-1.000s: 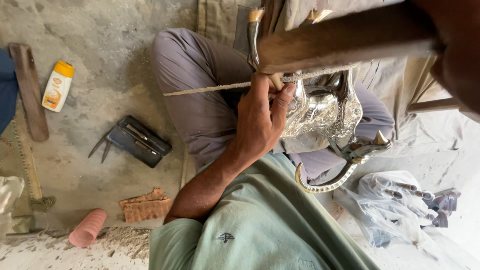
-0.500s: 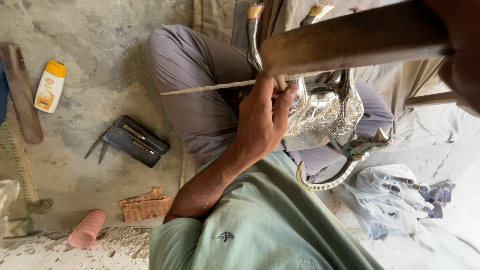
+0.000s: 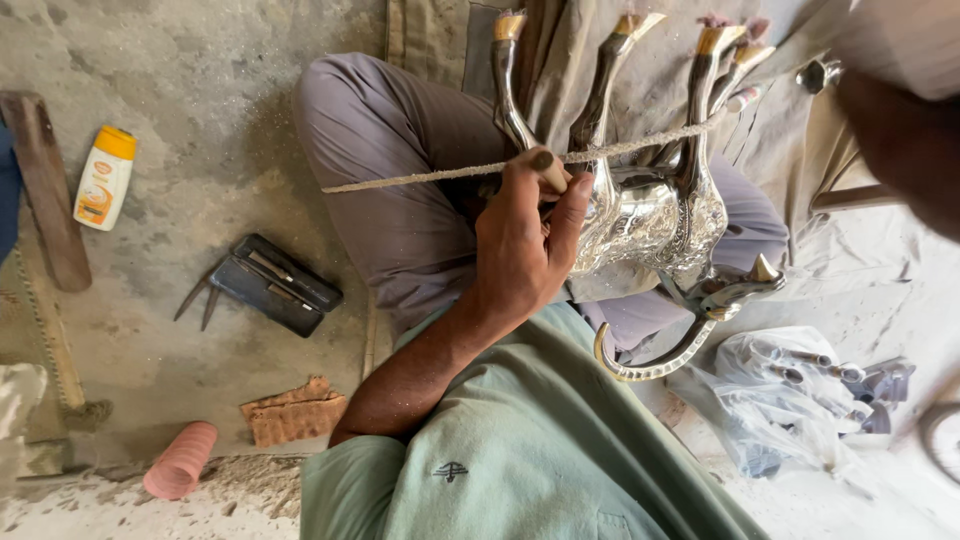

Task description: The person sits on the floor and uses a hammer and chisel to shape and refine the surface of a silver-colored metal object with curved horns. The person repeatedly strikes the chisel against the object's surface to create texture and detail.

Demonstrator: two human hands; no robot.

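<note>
A shiny embossed silver animal figure (image 3: 650, 215) lies on my lap with its gold-tipped legs (image 3: 610, 60) pointing away. My left hand (image 3: 525, 250) rests against its body, shut on a short punch (image 3: 545, 162) with a dark end. A thin pale rod (image 3: 420, 178) runs across the figure's legs past my fingertips. My right hand (image 3: 895, 140) is a dark blur at the upper right, closed under a pale wooden bar (image 3: 900, 40) that is also blurred. A curved silver horn piece (image 3: 650, 365) sticks out below the figure.
On the concrete floor at the left lie a yellow-capped bottle (image 3: 103, 178), a wooden plank (image 3: 45, 190), a black tool case (image 3: 275, 285), a brick fragment (image 3: 295, 412) and a pink ribbed cylinder (image 3: 180, 460). A plastic bag of metal parts (image 3: 800, 400) sits at the right.
The wooden bar that lay across the figure has swung up and away to the upper right. My left hand has stayed on the punch against the figure.
</note>
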